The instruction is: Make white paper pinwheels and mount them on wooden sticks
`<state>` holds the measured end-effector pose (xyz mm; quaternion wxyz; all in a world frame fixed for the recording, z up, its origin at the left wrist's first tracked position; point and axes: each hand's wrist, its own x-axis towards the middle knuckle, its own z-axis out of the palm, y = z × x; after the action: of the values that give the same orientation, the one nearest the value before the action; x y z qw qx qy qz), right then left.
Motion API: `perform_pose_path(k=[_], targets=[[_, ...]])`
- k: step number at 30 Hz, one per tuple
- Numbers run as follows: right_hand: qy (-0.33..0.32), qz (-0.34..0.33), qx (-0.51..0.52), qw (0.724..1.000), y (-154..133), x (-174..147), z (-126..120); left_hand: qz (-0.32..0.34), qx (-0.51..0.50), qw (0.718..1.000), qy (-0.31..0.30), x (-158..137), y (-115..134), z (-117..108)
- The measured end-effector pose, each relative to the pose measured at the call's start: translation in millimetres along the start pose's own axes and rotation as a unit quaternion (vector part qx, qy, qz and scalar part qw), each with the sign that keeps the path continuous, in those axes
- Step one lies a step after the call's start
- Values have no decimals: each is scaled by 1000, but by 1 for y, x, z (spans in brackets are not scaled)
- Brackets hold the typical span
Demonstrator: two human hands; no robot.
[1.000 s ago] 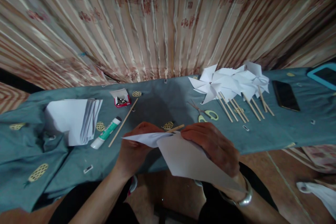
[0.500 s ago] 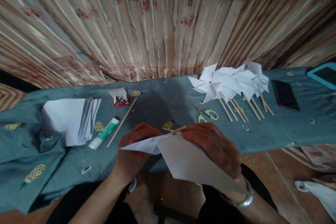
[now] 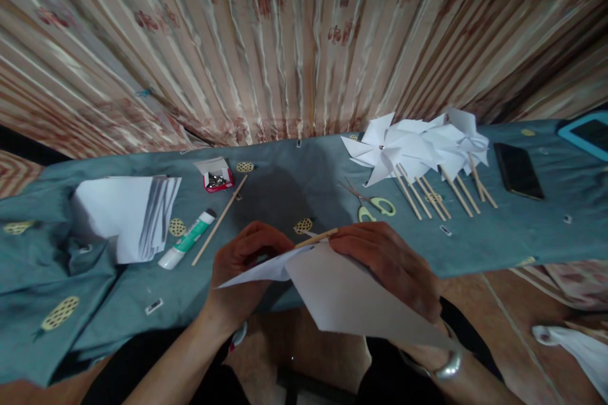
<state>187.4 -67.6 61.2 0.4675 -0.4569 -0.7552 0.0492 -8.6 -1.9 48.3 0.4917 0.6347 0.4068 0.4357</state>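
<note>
Between my hands, over the near edge of the table, is a white paper pinwheel [image 3: 351, 294] with a wooden stick [image 3: 317, 238] lying along its far side. My left hand [image 3: 249, 259] is closed at the stick's left end, its fingertips partly behind the paper. My right hand [image 3: 387, 259] wraps over the pinwheel and the stick's right end, fingers pressed together. How the stick and paper are joined is hidden. Beyond my right hand lie scissors [image 3: 375, 205] with pale green handles. A loose wooden stick [image 3: 219, 221] and a glue stick [image 3: 187, 239] lie beyond my left hand.
Finished-looking pinwheels [image 3: 408, 145] on sticks lie overlapped at the back right, beside a black phone [image 3: 517, 169] and a blue-framed device [image 3: 589, 134]. At left are stacked white papers [image 3: 128, 215] and a small red box [image 3: 217, 177] of metal pins. A curtain [image 3: 285, 44] hangs behind.
The pinwheel's left blade has dipped a little, and more of the wooden stick shows between my hands. My left fingers have shifted slightly along the stick.
</note>
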Motion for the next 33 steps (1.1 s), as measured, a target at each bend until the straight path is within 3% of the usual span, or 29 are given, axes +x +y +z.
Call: perform_pose_path(k=[12,18,24,33], targets=[[-12,7,5,1000,0,-2,0,37,28,999,12,1,3,1],[-13,9,5,1000,1,-1,-1,12,70,997,12,0,4,1],[-11,14,2,1000,0,-2,-1,53,95,994,20,1,1,0],[2,31,-2,1000,-3,-1,0,60,146,987,10,1,8,0]])
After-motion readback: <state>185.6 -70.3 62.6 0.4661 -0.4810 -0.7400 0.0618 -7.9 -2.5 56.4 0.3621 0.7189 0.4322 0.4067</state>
